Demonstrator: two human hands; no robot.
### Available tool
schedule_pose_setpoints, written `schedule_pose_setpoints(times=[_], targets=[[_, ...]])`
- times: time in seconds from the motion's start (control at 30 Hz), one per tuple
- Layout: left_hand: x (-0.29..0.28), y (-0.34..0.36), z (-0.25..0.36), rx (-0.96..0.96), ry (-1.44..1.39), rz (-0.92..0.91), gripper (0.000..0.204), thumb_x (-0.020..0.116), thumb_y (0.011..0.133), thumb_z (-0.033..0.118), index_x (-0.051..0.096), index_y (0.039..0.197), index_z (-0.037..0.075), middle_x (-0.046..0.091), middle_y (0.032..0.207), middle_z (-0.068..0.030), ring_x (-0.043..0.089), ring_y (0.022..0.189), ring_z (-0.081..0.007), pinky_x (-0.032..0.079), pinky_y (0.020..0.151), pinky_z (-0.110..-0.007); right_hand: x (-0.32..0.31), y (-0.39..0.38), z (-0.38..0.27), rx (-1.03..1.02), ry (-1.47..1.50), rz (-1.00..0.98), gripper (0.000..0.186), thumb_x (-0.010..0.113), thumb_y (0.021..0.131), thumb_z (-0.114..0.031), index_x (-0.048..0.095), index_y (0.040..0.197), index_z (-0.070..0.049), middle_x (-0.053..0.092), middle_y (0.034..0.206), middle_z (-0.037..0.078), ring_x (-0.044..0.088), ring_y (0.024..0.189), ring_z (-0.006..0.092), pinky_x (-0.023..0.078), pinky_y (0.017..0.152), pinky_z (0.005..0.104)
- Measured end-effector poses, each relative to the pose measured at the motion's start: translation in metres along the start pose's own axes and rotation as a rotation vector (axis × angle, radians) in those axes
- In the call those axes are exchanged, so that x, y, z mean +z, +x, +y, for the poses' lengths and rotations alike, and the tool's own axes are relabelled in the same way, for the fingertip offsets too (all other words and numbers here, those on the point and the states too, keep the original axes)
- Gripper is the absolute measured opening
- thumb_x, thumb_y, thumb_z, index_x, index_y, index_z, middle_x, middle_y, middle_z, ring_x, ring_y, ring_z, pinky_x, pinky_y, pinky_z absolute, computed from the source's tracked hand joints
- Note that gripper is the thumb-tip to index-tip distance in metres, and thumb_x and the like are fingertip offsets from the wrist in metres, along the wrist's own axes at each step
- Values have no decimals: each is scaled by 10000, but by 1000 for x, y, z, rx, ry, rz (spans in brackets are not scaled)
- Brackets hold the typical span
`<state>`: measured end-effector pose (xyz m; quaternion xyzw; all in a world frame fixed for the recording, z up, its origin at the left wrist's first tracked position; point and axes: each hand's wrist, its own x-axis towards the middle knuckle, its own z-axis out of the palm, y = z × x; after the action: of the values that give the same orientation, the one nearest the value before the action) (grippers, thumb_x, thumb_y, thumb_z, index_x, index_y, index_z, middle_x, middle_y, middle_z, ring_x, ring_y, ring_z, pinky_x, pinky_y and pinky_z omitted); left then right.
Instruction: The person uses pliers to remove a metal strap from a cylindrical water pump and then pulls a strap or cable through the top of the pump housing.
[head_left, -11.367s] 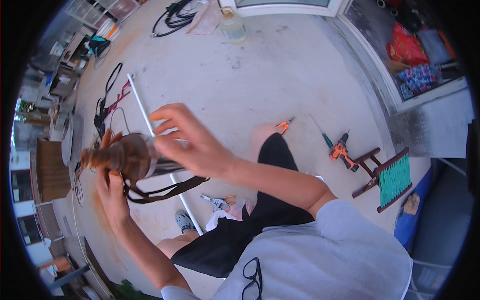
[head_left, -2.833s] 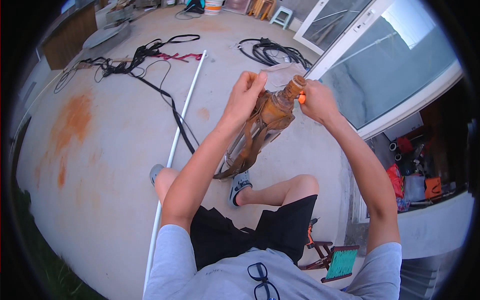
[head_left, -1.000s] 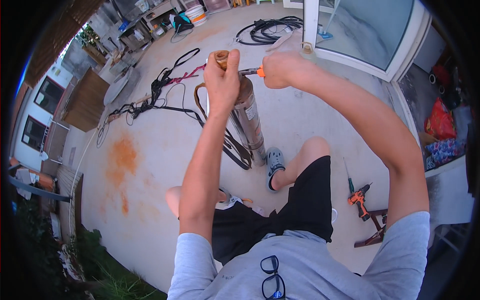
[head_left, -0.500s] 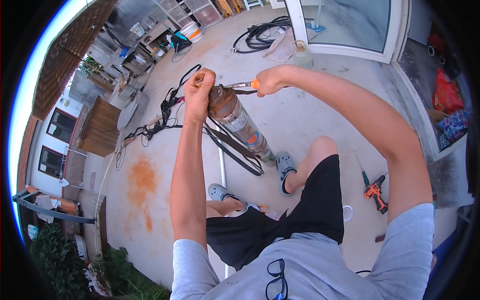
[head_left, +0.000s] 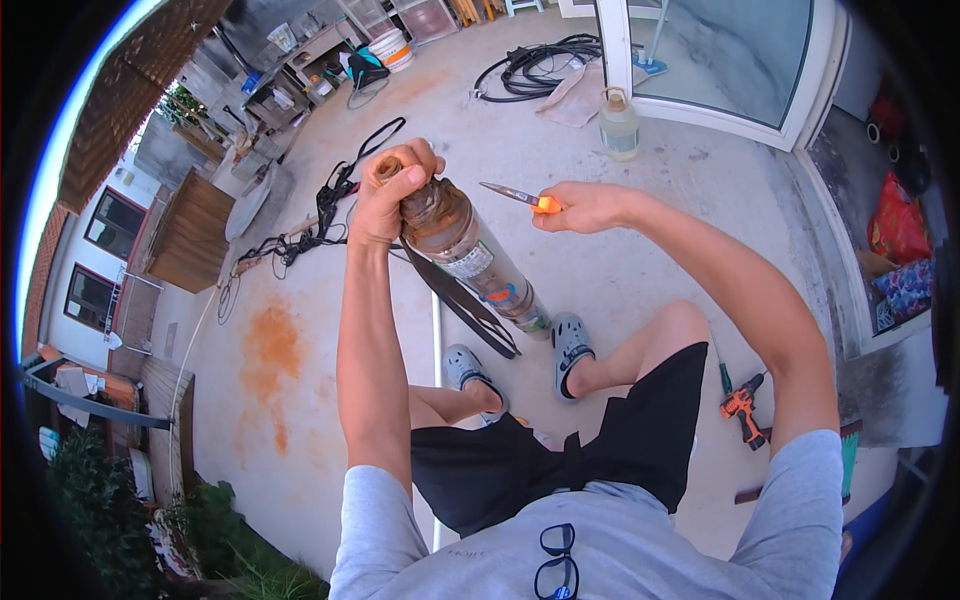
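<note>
A steel cylinder point(head_left: 483, 273), topped by a rusty fitting point(head_left: 442, 220), stands slightly tilted between my sandalled feet. My left hand point(head_left: 390, 197) is closed round the narrow rusty neck at its top. To the right, apart from the cylinder, my right hand point(head_left: 590, 206) grips an orange-handled pointed tool point(head_left: 513, 192), apparently pliers, with its metal tip toward the fitting. A flat dark strap point(head_left: 450, 295) hangs along the cylinder's left side, and a white pipe point(head_left: 436, 335) lies behind it.
Tangled black straps point(head_left: 330, 205) lie left, coiled hose point(head_left: 530, 70) and a plastic jug point(head_left: 619, 130) at the back. An orange drill point(head_left: 745, 410) lies by my right knee. A glass door point(head_left: 720, 60) stands at back right, plants point(head_left: 110, 500) at lower left.
The cylinder was held sideways earlier; it now stands on the floor. Within the last second my right hand has drawn the orange-handled tool away from the neck, and my left hand still holds it.
</note>
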<state>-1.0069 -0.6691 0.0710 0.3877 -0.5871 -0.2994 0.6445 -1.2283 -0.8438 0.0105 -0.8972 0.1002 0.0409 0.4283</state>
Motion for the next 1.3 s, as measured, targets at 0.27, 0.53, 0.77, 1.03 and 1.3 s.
schedule_pose_setpoints(times=[0.27,0.53,0.77,1.03,1.3], targets=[[9,33,-20,-48,-144,-240,309,756,762,223,515,637,76,492,712,-47,478,765,-206,420,773,-352,36,-17,-15,157,-124,387,438,580,923,-348,593,1083,59,654,1018,276,627,979,418,493,853,450],[-1,32,-23,56,163,-97,272,716,870,284,597,874,39,574,830,-56,537,837,-164,442,808,-299,56,-21,-20,151,-629,923,248,691,785,-169,611,956,-9,613,963,191,603,925,344,465,776,479],[48,-31,-5,355,1071,376,403,728,860,110,525,1204,57,398,1410,-187,541,1134,-284,456,957,-410,72,-1,-12,73,-448,908,265,708,775,-176,605,942,2,624,913,183,626,847,341,496,734,450],[107,-44,-17,142,1327,518,227,751,789,44,626,979,30,338,1445,-273,469,1225,-421,433,978,-477,77,12,-4,21,-316,987,271,713,776,-164,594,951,5,620,923,181,618,874,334,494,766,439],[110,-39,-19,-1,1140,777,167,742,843,124,665,866,-23,449,1287,-196,476,1202,-324,417,975,-395,56,-16,-22,31,-430,927,232,704,756,-127,617,934,-6,615,911,159,605,902,311,460,788,416]])
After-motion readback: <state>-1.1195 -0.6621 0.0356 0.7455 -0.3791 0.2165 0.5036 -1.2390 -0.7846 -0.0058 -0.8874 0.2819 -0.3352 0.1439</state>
